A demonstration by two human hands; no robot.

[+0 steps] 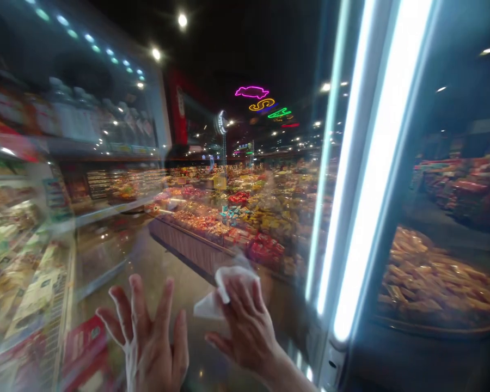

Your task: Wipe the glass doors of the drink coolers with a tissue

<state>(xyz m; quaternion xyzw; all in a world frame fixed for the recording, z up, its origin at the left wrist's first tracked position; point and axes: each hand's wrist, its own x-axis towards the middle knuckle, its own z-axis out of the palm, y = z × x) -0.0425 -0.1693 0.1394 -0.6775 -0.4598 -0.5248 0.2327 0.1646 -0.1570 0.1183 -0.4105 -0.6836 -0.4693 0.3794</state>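
Observation:
My right hand [251,329] presses a thin white cloth or paper wipe [210,306] toward a clear glass pane [179,283] in front of me. The wipe lies under its fingers, with one corner sticking out to the left and a fold over the fingertips. To the left, my left hand [153,337] is raised with its fingers spread and nothing in it. Whether its palm touches the glass I cannot tell. Reflections and motion blur soften much of the pane.
Bright light tubes [375,174] stand upright along a frame at right. Beyond the glass is a long bin of wrapped goods [212,218]. Blurred shelves of packages [28,261] line the left, with bottles [65,109] higher up. A round heap of packets [436,277] sits far right.

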